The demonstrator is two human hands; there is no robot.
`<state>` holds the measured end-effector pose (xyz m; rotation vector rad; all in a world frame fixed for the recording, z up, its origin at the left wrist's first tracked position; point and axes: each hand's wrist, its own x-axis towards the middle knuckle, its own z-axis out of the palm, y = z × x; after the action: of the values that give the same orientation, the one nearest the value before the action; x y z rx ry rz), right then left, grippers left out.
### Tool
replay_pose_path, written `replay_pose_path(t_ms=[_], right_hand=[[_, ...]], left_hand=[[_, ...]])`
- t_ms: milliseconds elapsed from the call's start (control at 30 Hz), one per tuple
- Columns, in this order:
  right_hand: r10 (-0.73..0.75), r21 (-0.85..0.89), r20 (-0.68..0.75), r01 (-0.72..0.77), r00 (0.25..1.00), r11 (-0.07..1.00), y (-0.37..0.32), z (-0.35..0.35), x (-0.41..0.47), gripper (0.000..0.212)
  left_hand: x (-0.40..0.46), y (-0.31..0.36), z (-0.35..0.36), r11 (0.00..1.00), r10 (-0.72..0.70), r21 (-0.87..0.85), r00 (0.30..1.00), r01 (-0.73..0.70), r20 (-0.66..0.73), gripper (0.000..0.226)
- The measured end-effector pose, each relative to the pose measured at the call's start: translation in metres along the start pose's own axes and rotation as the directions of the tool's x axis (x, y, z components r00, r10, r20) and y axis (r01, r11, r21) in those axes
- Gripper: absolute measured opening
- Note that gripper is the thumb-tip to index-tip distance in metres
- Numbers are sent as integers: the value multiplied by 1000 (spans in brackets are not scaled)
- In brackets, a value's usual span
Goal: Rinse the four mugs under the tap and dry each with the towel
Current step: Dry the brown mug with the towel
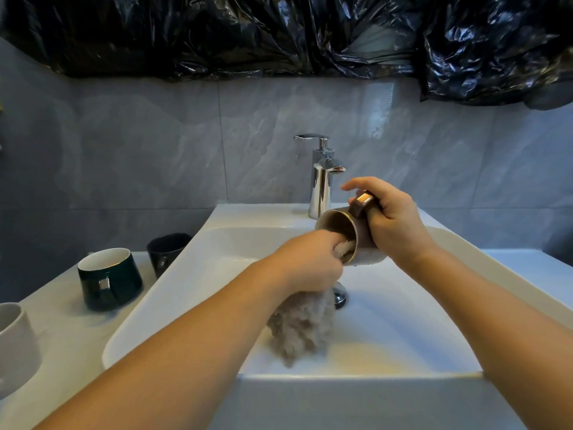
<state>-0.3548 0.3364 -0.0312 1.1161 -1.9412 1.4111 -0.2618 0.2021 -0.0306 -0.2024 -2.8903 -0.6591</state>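
Fingers [341, 245] of the left hand [310, 259] are bunched around a fluffy beige-grey towel [299, 327] and pushed with it into the mouth of a brown gold-rimmed ceramic mug [339, 226], while the rest of the cloth hangs down over the white ceramic sink [173, 305]. The right hand [387, 218] grips that mug around its base and squared handle, thumb over the top, holding it above the basin just in front of the chrome tap [321, 178].

The mug lies tipped on its side, its long axis running roughly left to right with the opening facing the left hand, so the towel goes straight in along that axis; turning the mug would likely fall to the right hand.

I count 4 mugs: the 1 in hand, plus 3 standing on the white table [71, 324] left of the sink: a dark green mug with white interior [108, 279], a black mug [166, 251] behind it and a pale grey mug [14, 339] at the frame edge. There is 1 towel and 1 tap, with no water visibly running.
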Motion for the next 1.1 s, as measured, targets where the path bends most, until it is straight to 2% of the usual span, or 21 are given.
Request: replay_pose_path(t_ms=[33, 67, 133, 167, 233, 300, 367, 467, 567, 633, 700, 767, 800, 833, 867, 933, 1000, 1067, 1100], right_hand=[[7, -8, 1, -7, 1000, 1000, 0, -1, 2, 54], [19, -10, 6, -19, 1000, 1000, 1, -3, 4, 51], [46, -19, 37, -45, 998, 999, 4, -8, 7, 49], [57, -28, 54, -56, 997, 998, 5, -10, 8, 50], [74, -22, 72, -73, 995, 997, 7, -12, 8, 47], [81, -17, 74, -80, 994, 997, 4, -10, 7, 40], [65, -45, 71, -62, 995, 997, 0, -8, 7, 39], [-30, -100, 67, 37, 997, 994, -8, -4, 6, 41], [-54, -151, 64, 63, 996, 986, -7, -1, 6, 41], [-56, -160, 35, 61, 998, 985, -5, -2, 5, 41], [-67, -160, 19, 69, 998, 985, -6, -2, 5, 41], [-79, -165, 31, 83, 996, 983, -6, 1, 5, 39], [-83, -171, 39, 89, 996, 981, -6, 3, 5, 37], [-85, -171, 40, 90, 996, 981, -6, 5, 5, 36], [-80, -160, 30, 84, 996, 984, -6, 5, 6, 36], [-63, -119, -12, 61, 998, 991, -8, 5, 8, 35], [-58, -89, -45, 53, 997, 995, -10, 3, 8, 35], [-77, -94, -34, 74, 996, 993, -11, 3, 8, 35], [-96, -109, -10, 95, 995, 989, -12, 4, 7, 35]], left_hand=[[-5, -4, 0, 985, 93, 149, 995, -85, -45, 22], [-8, -11, -1, 925, 212, 339, 973, -169, -94, 34], [-10, -23, -5, 693, 441, 677, 888, -247, -127, 64], [-11, -25, -7, 612, 494, 750, 862, -251, -115, 68], [-11, -25, -5, 539, 536, 809, 837, -236, -112, 64], [-10, -20, 1, 567, 510, 786, 855, -248, -98, 59], [-9, -10, 5, 625, 412, 749, 908, -220, -78, 55], [-8, 7, 5, 736, 196, 673, 973, -65, -120, 41], [-2, 16, 10, 863, 18, 504, 996, 28, -87, 17], [2, 14, 9, 935, -47, 351, 999, 50, -16, 13], [4, 10, 5, 993, -101, 70, 993, 97, 61, 10], [2, 5, 0, 971, -142, -180, 984, 160, 108, 20], [0, 3, 0, 959, -148, -227, 983, 170, 110, 24], [-2, 1, 1, 965, -135, -216, 987, 152, 90, 26], [-4, -1, 2, 986, -104, -128, 993, 109, 49, 26], [-11, -1, 2, 979, 2, 202, 998, 10, -62, 29], [-14, -2, 0, 890, 132, 453, 981, -55, -141, 45], [-13, 1, 1, 850, 137, 525, 980, -41, -145, 48], [-13, 4, 4, 859, 93, 511, 986, -10, -136, 41]])
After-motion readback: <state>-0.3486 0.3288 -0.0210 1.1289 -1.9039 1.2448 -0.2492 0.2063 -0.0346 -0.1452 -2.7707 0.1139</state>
